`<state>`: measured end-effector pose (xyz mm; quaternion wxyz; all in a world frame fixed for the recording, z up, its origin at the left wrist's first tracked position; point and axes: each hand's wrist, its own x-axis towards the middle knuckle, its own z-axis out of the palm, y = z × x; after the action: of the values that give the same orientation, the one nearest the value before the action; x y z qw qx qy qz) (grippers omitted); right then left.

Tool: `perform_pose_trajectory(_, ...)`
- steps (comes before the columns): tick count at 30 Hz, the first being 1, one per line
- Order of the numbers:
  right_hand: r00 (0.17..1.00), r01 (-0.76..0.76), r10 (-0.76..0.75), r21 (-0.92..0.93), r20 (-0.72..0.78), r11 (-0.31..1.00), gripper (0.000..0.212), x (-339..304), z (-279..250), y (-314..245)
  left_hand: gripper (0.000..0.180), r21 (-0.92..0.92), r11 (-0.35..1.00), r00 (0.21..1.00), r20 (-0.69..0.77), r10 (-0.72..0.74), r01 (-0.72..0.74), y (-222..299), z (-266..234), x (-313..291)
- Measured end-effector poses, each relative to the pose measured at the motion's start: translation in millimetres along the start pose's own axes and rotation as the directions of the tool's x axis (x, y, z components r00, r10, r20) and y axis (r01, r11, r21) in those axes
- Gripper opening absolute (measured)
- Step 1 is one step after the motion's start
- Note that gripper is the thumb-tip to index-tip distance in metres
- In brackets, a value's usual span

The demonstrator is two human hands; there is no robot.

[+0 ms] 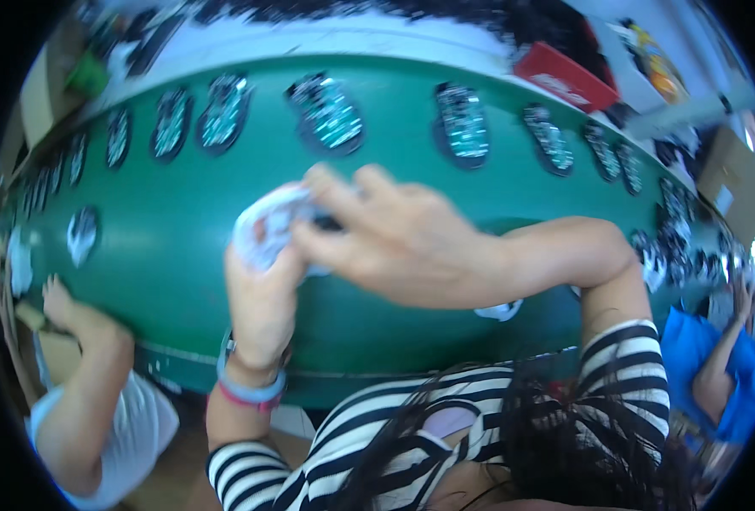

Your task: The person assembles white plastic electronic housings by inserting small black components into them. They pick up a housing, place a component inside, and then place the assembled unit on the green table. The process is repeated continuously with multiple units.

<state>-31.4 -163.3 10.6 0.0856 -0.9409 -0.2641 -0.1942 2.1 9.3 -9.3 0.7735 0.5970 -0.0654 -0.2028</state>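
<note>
My left hand (263, 294) is raised over the green table, its fingers wrapped round a soft white piece (263, 223) that looks like crumpled cloth or paper; its exact kind is blurred. From the right, my right hand (394, 234) reaches across with bent fingers, pinching at the edge of the same piece. A small dark bit (328, 223) shows between the right fingers, too smeared to name. Beyond my hands, slipper-shaped pieces with dark rims and shiny teal-silver tops lie spaced in a row; the closest are one left of centre (333, 115) and one to its right (463, 126).
A white-and-dark piece (81, 236) lies on the green table (160, 281) near a co-worker's hand (58, 302) at left. Another white piece (501, 310) sits under my right forearm. A red box (565, 77) stands behind the far edge. At right is a person in blue (692, 366).
</note>
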Motion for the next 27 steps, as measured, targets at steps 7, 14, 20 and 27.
perform_pose_trajectory(7, 0.995, 0.026, -0.011, 0.142, -0.101, 0.989, 0.028, -2.0, -20.6, -7.2, 0.041, 0.132, 0.986, 0.988, -0.099, 0.118, -0.105, 22.2, 12.3, -25.1)
perform_pose_trajectory(14, 0.998, -0.058, 0.064, 0.333, -0.004, 0.941, 0.035, 9.0, -14.4, -8.9, 0.041, 0.132, 0.982, 0.990, 0.073, 0.124, -0.133, 18.5, -8.4, -16.3)
perform_pose_trajectory(20, 0.986, -0.155, 0.131, 0.272, 0.105, 0.950, 0.041, 7.7, -2.6, -16.2, 0.043, 0.043, 0.996, 0.989, 0.122, -0.087, 0.082, 11.9, -27.7, 1.9)
perform_pose_trajectory(27, 0.993, -0.120, 0.097, 0.581, 0.072, 0.805, 0.059, -3.1, -13.0, 11.0, 0.099, -0.074, 0.997, 0.960, 0.277, 0.044, -0.024, 13.8, -13.3, 8.3)
